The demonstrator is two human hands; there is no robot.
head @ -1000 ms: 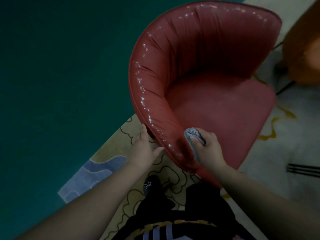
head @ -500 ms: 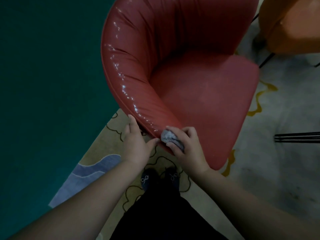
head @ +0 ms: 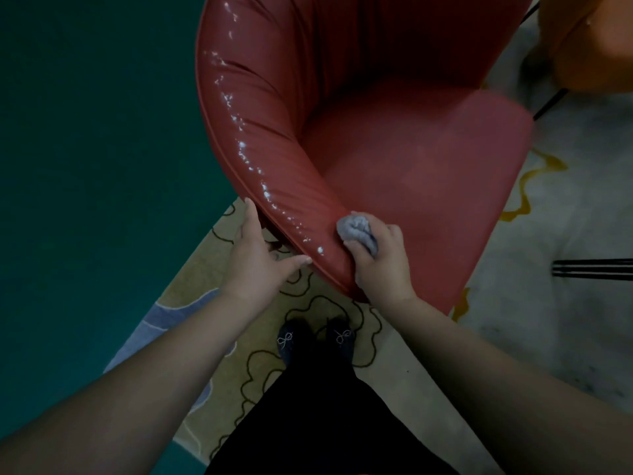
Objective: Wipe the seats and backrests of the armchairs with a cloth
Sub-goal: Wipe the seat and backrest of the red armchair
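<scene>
Underfoot, a dark green floor (head: 85, 149) on the left, giving way to a pale patterned rug (head: 219, 313) with looping brown outlines. Across the upper middle, a red armchair (head: 411, 159), glossy, its curved backrest (head: 260, 108) sweeping from the top down to a low near end, its seat (head: 428, 186) duller and flat. At the top right corner, part of an orange armchair (head: 589, 46), well apart from both hands and untouched at this moment. Near the bottom, two dark slippers (head: 315, 341) with small bows, planted just short of the red chair. On the outer side of the backrest's near end, the left hand (head: 257, 258), fingers straight and spread, thumb tip against the rim, bracing and gripping nothing. On the inner side of that same end, the right hand (head: 380, 258), fingers curled round a bunched grey cloth (head: 356, 228) and pressing it to the upholstery where backrest meets seat. Step in hand, by the look of it: wiping the backrest of the red chair at its lower end. Next, most likely: a sweep of the cloth up along the inner curve or out across the seat, with firm pressure and the left hand holding the chair steady. Possibly also a fresh fold of the cloth, though its soiling cannot be told in this dim light.
</scene>
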